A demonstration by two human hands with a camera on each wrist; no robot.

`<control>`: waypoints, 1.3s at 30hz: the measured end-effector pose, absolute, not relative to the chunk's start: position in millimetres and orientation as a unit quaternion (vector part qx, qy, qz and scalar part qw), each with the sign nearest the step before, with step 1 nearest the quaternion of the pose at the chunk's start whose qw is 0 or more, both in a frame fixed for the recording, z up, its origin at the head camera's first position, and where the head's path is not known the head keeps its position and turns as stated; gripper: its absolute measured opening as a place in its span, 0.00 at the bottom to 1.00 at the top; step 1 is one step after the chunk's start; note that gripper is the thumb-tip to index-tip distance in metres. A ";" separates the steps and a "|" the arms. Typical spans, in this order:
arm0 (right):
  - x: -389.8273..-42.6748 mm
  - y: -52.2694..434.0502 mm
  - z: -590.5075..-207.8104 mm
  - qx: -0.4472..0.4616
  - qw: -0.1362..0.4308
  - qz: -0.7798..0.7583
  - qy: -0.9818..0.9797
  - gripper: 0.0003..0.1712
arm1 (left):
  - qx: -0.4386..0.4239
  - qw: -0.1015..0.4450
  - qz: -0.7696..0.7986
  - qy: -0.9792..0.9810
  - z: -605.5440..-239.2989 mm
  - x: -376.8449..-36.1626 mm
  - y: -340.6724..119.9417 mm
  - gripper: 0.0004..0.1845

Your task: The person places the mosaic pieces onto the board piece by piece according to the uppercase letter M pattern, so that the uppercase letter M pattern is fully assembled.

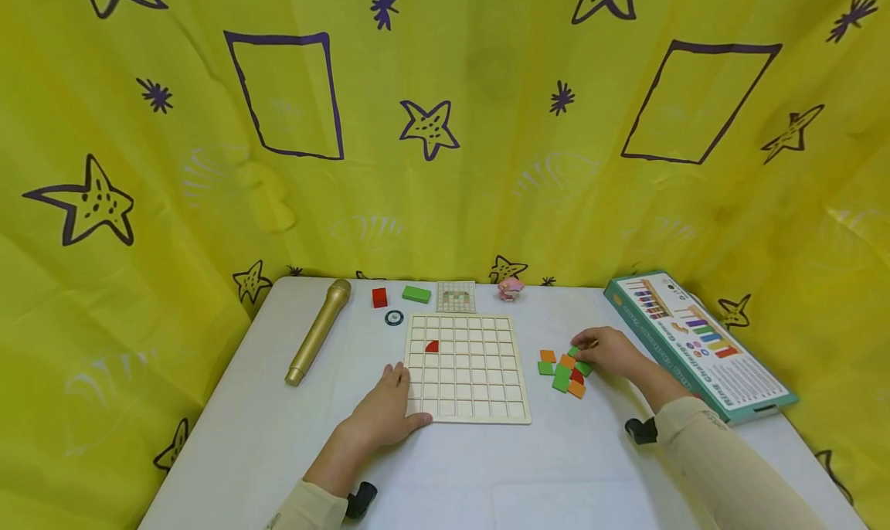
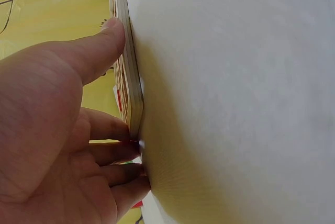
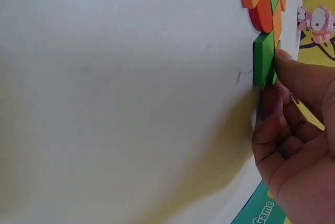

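A pale wooden grid board (image 1: pixel 462 375) lies on the white table with one red quarter-circle tile (image 1: pixel 432 347) in a cell at its upper left. My left hand (image 1: pixel 382 410) rests at the board's near-left corner, its thumb along the near edge and its fairly straight fingers against the left side. To the right of the board is a loose cluster of green, orange and red tiles (image 1: pixel 561 377). My right hand (image 1: pixel 612 351) is at the far right of this cluster, its thumb and curled fingers pinching a green tile (image 3: pixel 275 72).
Behind the board stand a small pattern card (image 1: pixel 456 297), a green block (image 1: pixel 416 293), a red block (image 1: pixel 378 297), a round chip (image 1: pixel 394 317) and a pink figurine (image 1: pixel 510 288). A gold microphone (image 1: pixel 318 333) lies left; a game box (image 1: pixel 702 344) lies right. A yellow curtain (image 1: pixel 480 198) surrounds the table.
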State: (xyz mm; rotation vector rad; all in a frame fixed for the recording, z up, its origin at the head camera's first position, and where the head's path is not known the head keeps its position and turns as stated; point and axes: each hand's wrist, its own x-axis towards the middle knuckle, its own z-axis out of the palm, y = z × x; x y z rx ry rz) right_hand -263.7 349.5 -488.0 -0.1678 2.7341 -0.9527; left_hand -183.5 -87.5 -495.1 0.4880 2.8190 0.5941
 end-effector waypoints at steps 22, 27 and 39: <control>-271.9 339.8 -482.7 -0.040 0.155 -0.332 0.929 0.11 | 0.161 0.110 0.209 0.958 -496.2 -184.7 -89.1 0.51; -270.8 339.9 -482.6 -0.056 0.142 -0.330 0.932 0.10 | 0.166 0.108 0.210 0.957 -496.1 -184.2 -89.3 0.51; -284.8 321.7 -470.6 -0.088 0.116 -0.335 0.931 0.11 | 0.168 0.106 0.204 0.959 -494.6 -184.0 -88.6 0.50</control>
